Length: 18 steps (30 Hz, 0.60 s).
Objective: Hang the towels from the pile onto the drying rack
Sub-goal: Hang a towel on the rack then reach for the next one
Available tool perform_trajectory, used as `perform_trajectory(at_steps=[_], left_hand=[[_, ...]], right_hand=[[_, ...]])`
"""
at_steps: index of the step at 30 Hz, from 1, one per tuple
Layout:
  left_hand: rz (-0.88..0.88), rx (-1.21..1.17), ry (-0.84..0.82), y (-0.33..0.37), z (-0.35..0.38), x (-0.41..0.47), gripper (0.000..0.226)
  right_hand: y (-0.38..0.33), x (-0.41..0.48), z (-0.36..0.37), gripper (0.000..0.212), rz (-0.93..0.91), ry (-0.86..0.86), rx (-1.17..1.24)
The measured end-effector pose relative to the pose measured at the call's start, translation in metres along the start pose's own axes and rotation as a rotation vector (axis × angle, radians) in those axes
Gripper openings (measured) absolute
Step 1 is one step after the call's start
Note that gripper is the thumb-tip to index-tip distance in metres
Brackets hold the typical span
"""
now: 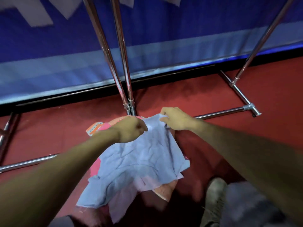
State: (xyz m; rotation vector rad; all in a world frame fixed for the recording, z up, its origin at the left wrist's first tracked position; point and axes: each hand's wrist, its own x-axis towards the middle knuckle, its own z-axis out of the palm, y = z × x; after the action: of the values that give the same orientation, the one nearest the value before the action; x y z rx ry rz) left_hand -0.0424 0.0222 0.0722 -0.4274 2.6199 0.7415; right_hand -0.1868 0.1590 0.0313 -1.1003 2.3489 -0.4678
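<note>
A light blue towel (139, 163) hangs spread out from both hands above the pile. My left hand (131, 128) grips its upper edge on the left, fingers curled. My right hand (176, 118) pinches the upper edge on the right. Under the blue towel lies the pile (161, 189) of pink and peach cloths on the red floor, with an orange patterned cloth (95, 126) sticking out at its far left. The chrome drying rack (121, 46) rises just beyond the hands, its two central poles meeting near the floor.
The rack's base bars (229, 112) run low across the red floor to left and right, with another upright (262, 40) at the right. A blue banner wall (65, 54) stands behind the rack. My shoe (214, 199) is at the lower right beside the pile.
</note>
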Motion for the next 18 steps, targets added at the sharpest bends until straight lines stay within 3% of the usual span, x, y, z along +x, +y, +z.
perform_trajectory(at_steps=[4, 9, 11, 15, 18], left_hand=[[0.018, -0.058, 0.225, 0.006, -0.039, -0.039, 0.031], [0.149, -0.297, 0.314, 0.010, -0.071, -0.088, 0.079], [0.169, -0.268, 0.390, 0.009, -0.077, -0.104, 0.075], [0.192, -0.132, 0.509, 0.016, -0.087, -0.125, 0.045], [0.165, -0.112, 0.523, 0.025, -0.101, -0.127, 0.049]], right_hand=[[-0.064, -0.028, -0.055, 0.009, -0.199, 0.030, -0.023], [-0.142, -0.063, -0.109, 0.010, -0.419, 0.100, -0.008], [-0.163, -0.073, -0.123, 0.007, -0.480, 0.120, 0.086], [-0.172, -0.079, -0.128, 0.006, -0.528, 0.136, 0.361], [-0.169, -0.074, -0.128, 0.004, -0.526, 0.152, 0.417]])
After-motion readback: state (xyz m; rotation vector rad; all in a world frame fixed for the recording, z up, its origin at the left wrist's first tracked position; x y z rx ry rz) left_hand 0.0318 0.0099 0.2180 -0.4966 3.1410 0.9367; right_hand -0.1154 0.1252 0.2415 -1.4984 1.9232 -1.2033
